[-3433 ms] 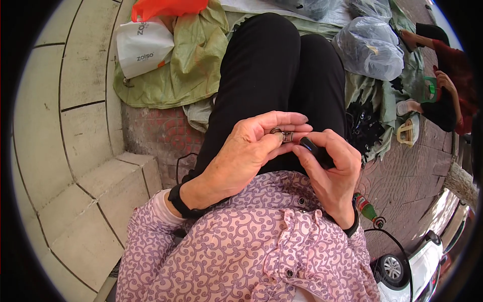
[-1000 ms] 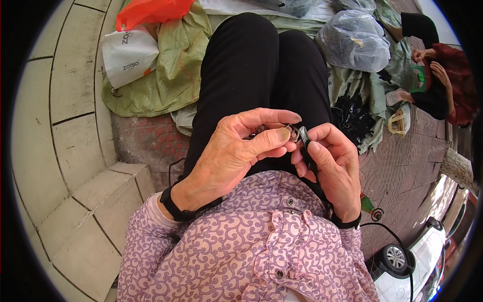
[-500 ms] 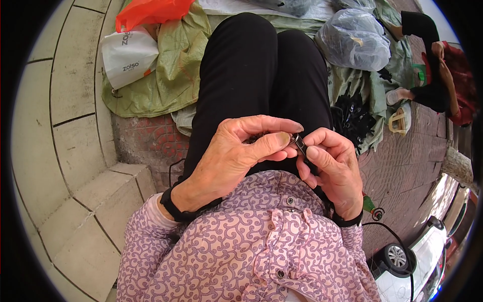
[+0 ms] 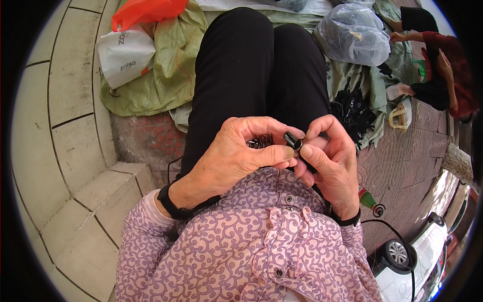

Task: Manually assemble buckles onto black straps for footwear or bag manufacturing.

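Observation:
Over my lap, a small glossy black piece [image 4: 291, 140], short and tube-like, is pinched between my fingertips. My left hand [image 4: 226, 151] holds it from the left, thumb and forefinger closing toward it. Several small dark metallic parts [image 4: 260, 141] show in the hollow of that same hand, partly hidden by the fingers; their kind is unclear. From the right, my right hand [image 4: 332, 158] presses its thumb tip to the lower end of the black piece, with its forefinger bent above. Both hands touch the piece at once.
A pile of black pieces [image 4: 352, 111] lies on green sheeting [image 4: 171, 60], near a clear plastic bag [image 4: 352, 38]. White [image 4: 126, 58] and red [image 4: 148, 12] bags lie far left. A person in red [image 4: 455, 65] sits at right. Tiled steps [image 4: 100, 186] rise on the left.
The black piece has turned in my fingers, its free end now pointing up and left. My right forefinger has lifted and bent. The other person's hand has reached out leftward.

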`<state>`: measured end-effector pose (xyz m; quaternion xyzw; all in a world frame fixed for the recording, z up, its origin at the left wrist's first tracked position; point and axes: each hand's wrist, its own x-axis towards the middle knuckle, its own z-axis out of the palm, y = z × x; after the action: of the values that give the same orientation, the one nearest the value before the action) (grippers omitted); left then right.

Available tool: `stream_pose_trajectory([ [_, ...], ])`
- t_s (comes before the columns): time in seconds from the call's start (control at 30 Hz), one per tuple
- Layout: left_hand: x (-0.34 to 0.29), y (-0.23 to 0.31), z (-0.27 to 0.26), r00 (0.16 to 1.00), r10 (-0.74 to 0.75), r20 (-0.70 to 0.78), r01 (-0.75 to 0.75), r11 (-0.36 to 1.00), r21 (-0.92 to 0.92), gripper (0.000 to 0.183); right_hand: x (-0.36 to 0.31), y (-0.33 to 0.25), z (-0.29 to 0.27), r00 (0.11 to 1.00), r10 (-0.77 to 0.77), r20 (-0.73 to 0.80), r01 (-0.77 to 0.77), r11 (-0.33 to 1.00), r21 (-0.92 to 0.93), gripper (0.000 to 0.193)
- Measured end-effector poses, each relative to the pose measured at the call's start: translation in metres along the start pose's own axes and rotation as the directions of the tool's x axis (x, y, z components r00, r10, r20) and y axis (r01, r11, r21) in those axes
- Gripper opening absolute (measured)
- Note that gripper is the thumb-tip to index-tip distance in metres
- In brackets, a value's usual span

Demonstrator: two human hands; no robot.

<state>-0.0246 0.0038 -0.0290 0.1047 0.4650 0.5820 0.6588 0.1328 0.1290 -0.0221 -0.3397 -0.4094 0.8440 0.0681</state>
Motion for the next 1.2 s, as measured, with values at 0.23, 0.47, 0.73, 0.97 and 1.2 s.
stream_pose_trajectory([
  [0.23, 0.001, -0.001, -0.003, 0.991, 0.1, -0.086, -0.08, 0.974, 0.214, 0.02, -0.002, 0.009, 0.006, 0.966, -0.253, 0.047, 0.252, 0.897, -0.364, 0.026],
  [0.47, -0.02, 0.007, -0.005, 0.998, 0.004, 0.067, -0.037, 0.859, 0.51, 0.026, -0.006, 0.011, 0.012, 0.903, -0.361, 0.232, 0.428, 0.736, -0.524, 0.019],
  [0.73, -0.048, -0.004, -0.005, 0.997, 0.064, 0.04, -0.076, 0.865, 0.497, 0.026, -0.023, 0.017, 0.014, 0.878, -0.364, 0.31, 0.478, 0.667, -0.571, 0.017],
  [0.97, -0.054, -0.014, -0.002, 0.996, 0.017, 0.091, -0.061, 0.861, 0.504, 0.027, -0.033, 0.032, 0.012, 0.886, -0.344, 0.311, 0.458, 0.755, -0.47, 0.022],
  [1.2, -0.065, -0.023, 0.002, 0.991, 0.056, 0.122, -0.106, 0.887, 0.449, 0.022, -0.037, 0.029, 0.015, 0.84, -0.373, 0.393, 0.534, 0.695, -0.482, 0.021],
])
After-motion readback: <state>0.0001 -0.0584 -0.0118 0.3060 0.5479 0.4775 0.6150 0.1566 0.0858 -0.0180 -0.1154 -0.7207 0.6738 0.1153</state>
